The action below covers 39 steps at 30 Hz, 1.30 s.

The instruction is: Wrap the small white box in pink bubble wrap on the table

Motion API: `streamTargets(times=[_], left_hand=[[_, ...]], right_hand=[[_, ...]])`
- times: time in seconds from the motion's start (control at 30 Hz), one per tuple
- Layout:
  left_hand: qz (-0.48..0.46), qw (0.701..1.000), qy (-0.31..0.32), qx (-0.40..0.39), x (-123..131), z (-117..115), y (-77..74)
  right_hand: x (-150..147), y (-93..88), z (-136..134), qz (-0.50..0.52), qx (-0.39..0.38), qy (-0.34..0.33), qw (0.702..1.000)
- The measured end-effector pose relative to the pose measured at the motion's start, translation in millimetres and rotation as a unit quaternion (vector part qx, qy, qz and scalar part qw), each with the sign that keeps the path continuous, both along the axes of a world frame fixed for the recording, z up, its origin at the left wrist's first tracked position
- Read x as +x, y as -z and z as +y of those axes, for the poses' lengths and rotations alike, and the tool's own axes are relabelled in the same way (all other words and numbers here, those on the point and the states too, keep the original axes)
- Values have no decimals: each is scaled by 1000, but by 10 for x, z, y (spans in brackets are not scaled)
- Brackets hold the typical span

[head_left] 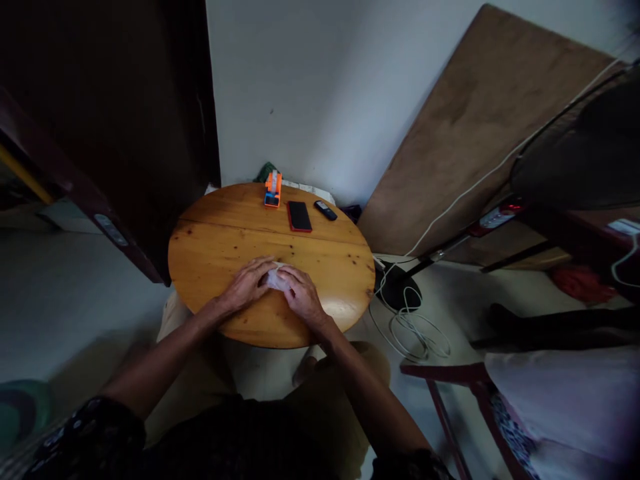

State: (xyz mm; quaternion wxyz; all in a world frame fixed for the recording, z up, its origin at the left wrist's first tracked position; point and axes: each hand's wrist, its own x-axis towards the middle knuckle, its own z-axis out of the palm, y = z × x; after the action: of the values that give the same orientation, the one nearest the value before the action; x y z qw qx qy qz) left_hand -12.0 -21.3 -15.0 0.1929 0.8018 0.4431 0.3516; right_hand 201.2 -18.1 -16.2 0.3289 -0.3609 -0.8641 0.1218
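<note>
Both my hands rest on a round wooden table [210,247], side by side near its front edge. My left hand [246,285] and my right hand [303,295] press down on a small white crumpled thing [275,277], perhaps cloth or tissue, which shows between them. The fingers of both hands lie bent over it. Most of the white thing is hidden under my fingers.
At the table's far side lie an orange and blue object [273,189], a black phone in a red case [299,216] and a small dark remote [325,211]. A brown board [475,133] leans on the wall at right. White cables [415,330] coil on the floor.
</note>
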Motion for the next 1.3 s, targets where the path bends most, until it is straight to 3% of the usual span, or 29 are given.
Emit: streamTargets(times=[0.2, 0.33, 0.43, 0.5, 0.6, 0.73, 0.83, 1.0, 1.13, 1.3], left_hand=[[-72, 997, -12, -10, 127, 64, 14], [-136, 984, -49, -107, 147, 34, -91], [-129, 967, -61, -213, 147, 0, -189], [-95, 967, -74, -224, 156, 2, -230], [-82, 971, -101, -203, 188, 42, -227], [-209, 947, -93, -225, 236, 107, -139], [-267, 924, -117, -247, 266, 128, -68], [-315, 914, -157, -200, 323, 96, -14], [-312, 919, -169, -170, 349, 57, 3], [-317, 923, -132, -173, 340, 22, 39]], right_hand=[[-53, -37, 16, 43, -17, 0, 999], [-34, -219, 45, 109, -130, 4, 985], [1, -345, 101, 134, -293, -17, 947], [8, -376, 145, 161, -365, -28, 916], [-30, -347, 196, 241, -418, -12, 876], [-122, -275, 226, 299, -445, 3, 844], [-153, -236, 232, 307, -420, 27, 854], [-96, -158, 171, 275, -333, 99, 897], [-35, -128, 68, 278, -288, 74, 913], [-14, -144, -10, 237, -266, 51, 933]])
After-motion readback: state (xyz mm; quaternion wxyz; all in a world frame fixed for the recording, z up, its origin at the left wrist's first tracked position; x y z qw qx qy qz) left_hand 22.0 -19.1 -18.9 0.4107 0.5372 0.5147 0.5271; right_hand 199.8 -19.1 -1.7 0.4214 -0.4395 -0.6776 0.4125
